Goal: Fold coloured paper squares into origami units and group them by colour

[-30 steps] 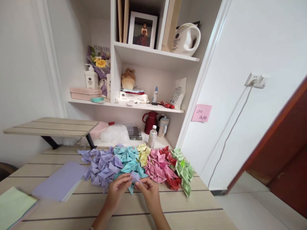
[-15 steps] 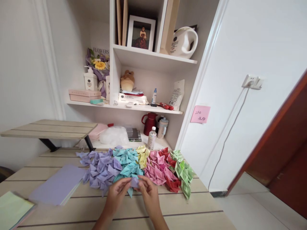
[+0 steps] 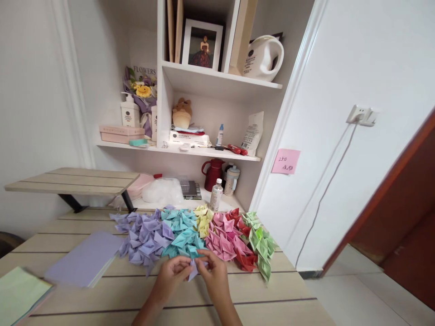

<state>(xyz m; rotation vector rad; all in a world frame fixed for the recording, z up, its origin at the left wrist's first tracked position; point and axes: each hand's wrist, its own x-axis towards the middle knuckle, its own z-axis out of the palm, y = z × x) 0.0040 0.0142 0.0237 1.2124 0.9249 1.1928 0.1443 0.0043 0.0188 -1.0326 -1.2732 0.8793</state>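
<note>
A small folded piece of purple paper (image 3: 193, 270) is pinched between my two hands, low over the table. My left hand (image 3: 174, 275) grips its left side with thumb and fingers, and my right hand (image 3: 211, 271) closes on its right side. The fingers cover much of the paper. Just beyond my hands lie blue folded paper boats (image 3: 183, 240). To their left is a heap of purple paper boats (image 3: 146, 237); pink paper boats (image 3: 222, 235) lie to the right, with yellow ones (image 3: 204, 221) behind.
Purple paper sheets (image 3: 83, 260) and a light green sheet stack (image 3: 22, 292) lie at the left. Red (image 3: 246, 260) and green paper boats (image 3: 261, 246) are at the right. A bottle (image 3: 215, 194) stands behind. A small raised stand (image 3: 73, 180) sits at the back left.
The purple paper has been turned in my fingers and now shows a point facing down toward me. My hands have shifted slightly, and the view has moved a little.
</note>
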